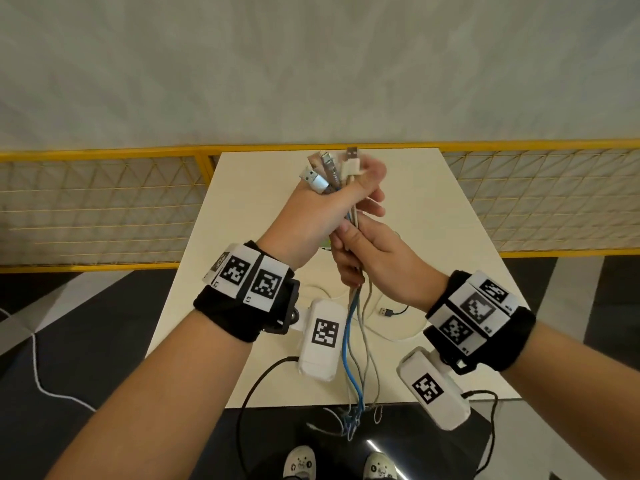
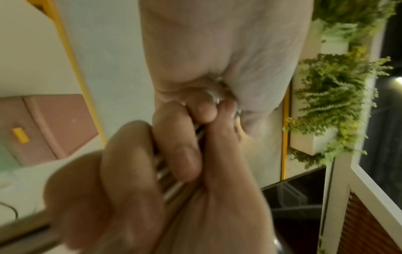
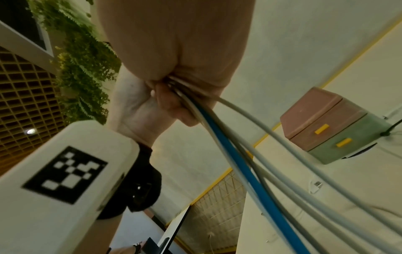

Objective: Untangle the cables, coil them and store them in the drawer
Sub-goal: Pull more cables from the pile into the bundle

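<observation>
Cables (image 1: 351, 327) gripped inside both hands' curled fingers (image 1: 370, 194).

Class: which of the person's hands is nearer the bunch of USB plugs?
Left. The left hand grips the cables right under the USB plugs; the right hand grips the same bundle lower down.
</observation>
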Motion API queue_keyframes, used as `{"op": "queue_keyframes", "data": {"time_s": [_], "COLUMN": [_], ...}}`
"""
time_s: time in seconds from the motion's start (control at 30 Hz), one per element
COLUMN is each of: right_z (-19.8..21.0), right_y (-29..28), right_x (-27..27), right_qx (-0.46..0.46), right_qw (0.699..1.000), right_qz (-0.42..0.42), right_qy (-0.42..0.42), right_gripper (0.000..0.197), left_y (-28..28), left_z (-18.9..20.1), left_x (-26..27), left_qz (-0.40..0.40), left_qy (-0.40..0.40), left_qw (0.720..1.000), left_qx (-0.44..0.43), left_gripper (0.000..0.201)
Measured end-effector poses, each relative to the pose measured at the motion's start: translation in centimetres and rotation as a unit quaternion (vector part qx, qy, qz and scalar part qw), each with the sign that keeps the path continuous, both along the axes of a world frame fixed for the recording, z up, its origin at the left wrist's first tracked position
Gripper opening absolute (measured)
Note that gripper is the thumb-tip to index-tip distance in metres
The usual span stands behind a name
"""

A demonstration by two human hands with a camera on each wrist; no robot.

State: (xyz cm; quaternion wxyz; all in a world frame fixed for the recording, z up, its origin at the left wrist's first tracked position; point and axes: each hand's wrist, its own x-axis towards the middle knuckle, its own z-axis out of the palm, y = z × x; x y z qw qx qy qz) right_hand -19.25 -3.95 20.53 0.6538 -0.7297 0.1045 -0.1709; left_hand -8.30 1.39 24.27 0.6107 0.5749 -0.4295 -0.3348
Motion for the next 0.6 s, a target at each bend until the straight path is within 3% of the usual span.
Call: {"op": "queue_keyframes", "data": {"time_s": [0.07,0.1,0.17,0.27,0.4,0.5,0.6], "right_z": [-0.4,-0.5,-0.6,-0.6,-1.2,-1.5,-1.4], "right_y": [-0.3,-0.5,-0.6,-0.5,-0.5,-0.6,-1.1], "right_x": [-0.3,-0.4,-0.4,-0.5,-0.4,0.0,0.2], "right_qx": [0.0,-0.006,-0.009,0.03,0.05,0.056,-0.041], "right_qw": [1.0,1.0,1.0,0.999,0.999,0.998,0.998], "right_qz": [-0.002,0.002,0.018,0.031,0.007,0.015,0.04], "right_qy": [-0.002,-0.004,-0.008,-0.013,-0.012,-0.014,0.0], "right_gripper": [0.024,0.022,0.018,0.019,0.026,0.025,0.023], "left_y": [0.1,0.2,0.3,0.1,0.0,0.2,-0.2], "left_z": [-0.2,-0.3,-0.3,-0.7,-1.6,-2.0,-1.7], "left_x": [0.4,0.5,0.0,-0.4,-0.7,-0.6,-0.2], "left_qz": [-0.022,-0.033,-0.039,-0.03,-0.057,-0.093,-0.031], "left_qy": [0.092,0.105,0.063,0.027,0.04,0.065,0.052], "left_qw": [0.995,0.993,0.997,0.999,0.997,0.992,0.997], "left_qx": [-0.035,-0.042,-0.029,0.002,0.029,0.059,0.051], "left_gripper": [0.035,0.037,0.014,0.034,0.024,0.04,0.058]}}
